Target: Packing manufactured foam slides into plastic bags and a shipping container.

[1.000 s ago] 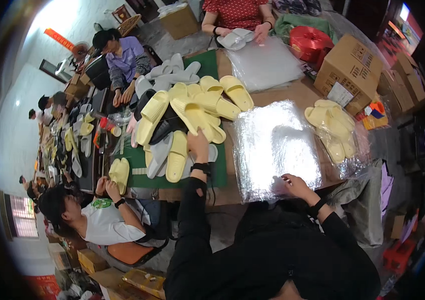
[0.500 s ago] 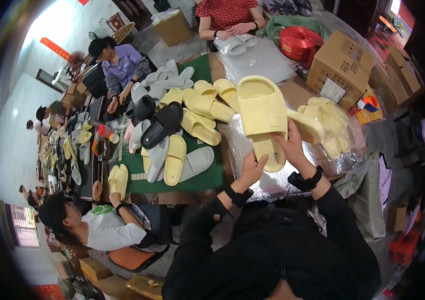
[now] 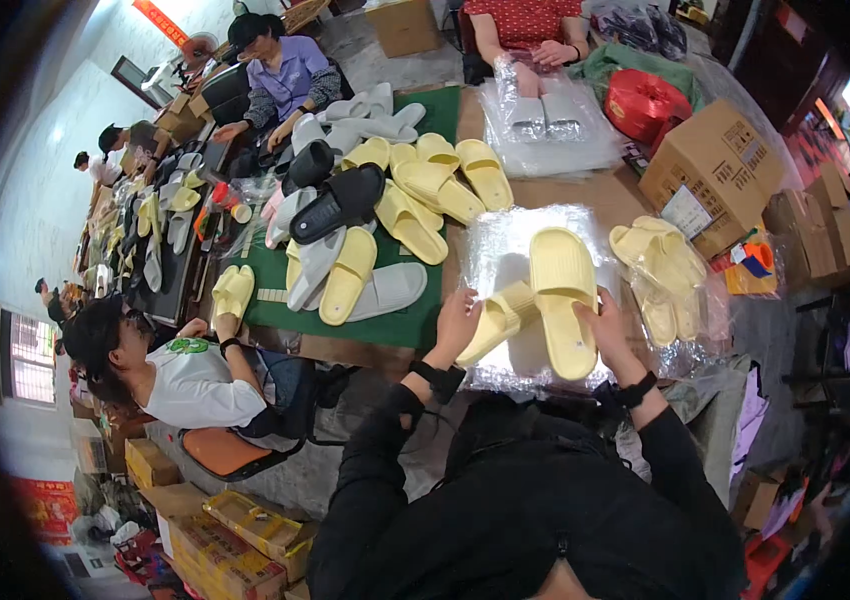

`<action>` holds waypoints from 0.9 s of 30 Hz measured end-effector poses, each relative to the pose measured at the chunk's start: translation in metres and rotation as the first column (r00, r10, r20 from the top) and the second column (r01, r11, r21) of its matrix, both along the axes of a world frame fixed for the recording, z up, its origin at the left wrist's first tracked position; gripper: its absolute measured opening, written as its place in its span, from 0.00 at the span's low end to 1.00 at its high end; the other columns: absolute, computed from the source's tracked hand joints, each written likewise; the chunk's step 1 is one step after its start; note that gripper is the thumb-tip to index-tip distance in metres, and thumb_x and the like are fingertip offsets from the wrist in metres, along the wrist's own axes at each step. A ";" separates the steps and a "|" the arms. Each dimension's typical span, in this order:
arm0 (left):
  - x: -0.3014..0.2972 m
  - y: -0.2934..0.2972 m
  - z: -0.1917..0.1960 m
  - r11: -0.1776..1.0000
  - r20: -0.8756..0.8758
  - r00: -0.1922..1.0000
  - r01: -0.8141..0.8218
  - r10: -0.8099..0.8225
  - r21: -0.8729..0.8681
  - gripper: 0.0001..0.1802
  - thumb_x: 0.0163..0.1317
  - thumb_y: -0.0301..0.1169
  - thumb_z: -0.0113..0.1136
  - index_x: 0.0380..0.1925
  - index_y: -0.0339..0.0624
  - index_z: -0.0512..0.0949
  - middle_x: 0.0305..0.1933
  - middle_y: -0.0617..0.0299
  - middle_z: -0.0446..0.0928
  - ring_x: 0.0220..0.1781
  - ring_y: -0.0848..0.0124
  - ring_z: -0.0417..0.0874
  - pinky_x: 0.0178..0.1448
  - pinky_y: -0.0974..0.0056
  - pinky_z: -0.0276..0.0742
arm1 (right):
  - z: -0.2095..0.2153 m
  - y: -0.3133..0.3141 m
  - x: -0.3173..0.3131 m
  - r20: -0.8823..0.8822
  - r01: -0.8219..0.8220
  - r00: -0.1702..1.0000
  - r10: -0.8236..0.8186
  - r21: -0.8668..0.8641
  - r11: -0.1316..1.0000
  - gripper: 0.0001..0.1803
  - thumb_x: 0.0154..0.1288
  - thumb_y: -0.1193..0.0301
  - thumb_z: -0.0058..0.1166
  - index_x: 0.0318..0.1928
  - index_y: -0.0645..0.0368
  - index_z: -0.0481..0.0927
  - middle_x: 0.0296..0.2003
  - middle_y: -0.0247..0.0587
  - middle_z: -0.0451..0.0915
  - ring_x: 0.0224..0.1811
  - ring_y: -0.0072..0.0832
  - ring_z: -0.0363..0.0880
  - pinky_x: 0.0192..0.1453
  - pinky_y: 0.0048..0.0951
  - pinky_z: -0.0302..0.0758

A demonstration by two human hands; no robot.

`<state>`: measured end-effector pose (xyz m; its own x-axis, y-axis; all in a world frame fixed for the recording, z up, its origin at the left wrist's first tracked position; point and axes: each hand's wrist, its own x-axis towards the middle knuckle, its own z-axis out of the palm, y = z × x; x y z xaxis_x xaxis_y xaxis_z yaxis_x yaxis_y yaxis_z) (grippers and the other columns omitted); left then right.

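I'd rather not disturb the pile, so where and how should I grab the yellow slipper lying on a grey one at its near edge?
Probably by the heel end of the yellow slipper, from the near side with the closer left hand, thumb on top, fingers beneath. Its heel is uncovered and points toward the table's near edge; the strap sits at the far end.

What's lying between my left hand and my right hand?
Two yellow slippers, side by side over the silvery plastic, in the head view.

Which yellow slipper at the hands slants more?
The left slipper, at the left hand: its strap end leans rightward, while the right slipper, at the right hand, points nearly straight away.
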<state>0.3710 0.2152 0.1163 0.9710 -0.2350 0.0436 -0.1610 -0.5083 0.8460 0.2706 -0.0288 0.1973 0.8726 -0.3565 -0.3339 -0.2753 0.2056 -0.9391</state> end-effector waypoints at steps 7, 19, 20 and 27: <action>-0.082 -0.045 -0.009 0.696 -0.278 0.723 0.688 -0.633 0.204 0.09 0.54 0.33 0.53 0.31 0.41 0.76 0.29 0.50 0.76 0.33 0.52 0.77 0.40 0.54 0.72 | -0.073 -0.026 -0.013 -0.035 0.260 0.958 -0.284 -0.305 0.916 0.19 0.55 0.74 0.55 0.47 0.67 0.68 0.38 0.47 0.76 0.37 0.30 0.76 0.40 0.26 0.73; -0.120 -0.075 -0.047 0.433 -0.267 0.723 0.623 -0.637 0.651 0.24 0.50 0.33 0.53 0.52 0.54 0.70 0.61 0.46 0.58 0.53 0.51 0.71 0.51 0.52 0.71 | -0.062 -0.029 0.003 0.203 0.319 0.945 -0.257 -0.388 0.865 0.31 0.57 0.78 0.49 0.61 0.63 0.56 0.52 0.50 0.68 0.52 0.36 0.69 0.55 0.31 0.66; -0.120 -0.076 -0.052 0.467 -0.227 0.728 0.613 -0.646 0.637 0.23 0.50 0.32 0.53 0.49 0.54 0.73 0.63 0.46 0.55 0.53 0.50 0.70 0.51 0.53 0.71 | -0.063 -0.031 0.004 0.277 0.498 0.867 -0.414 -0.455 0.738 0.33 0.56 0.79 0.48 0.63 0.62 0.53 0.55 0.53 0.64 0.55 0.40 0.67 0.57 0.33 0.64; -0.117 -0.080 -0.050 0.459 -0.262 0.737 0.616 -0.623 0.640 0.24 0.50 0.32 0.55 0.51 0.60 0.72 0.64 0.47 0.54 0.53 0.49 0.70 0.53 0.53 0.71 | -0.119 -0.045 -0.033 -0.061 0.017 0.996 -0.059 -0.534 0.845 0.37 0.49 0.75 0.51 0.62 0.59 0.54 0.57 0.61 0.59 0.59 0.52 0.58 0.62 0.43 0.57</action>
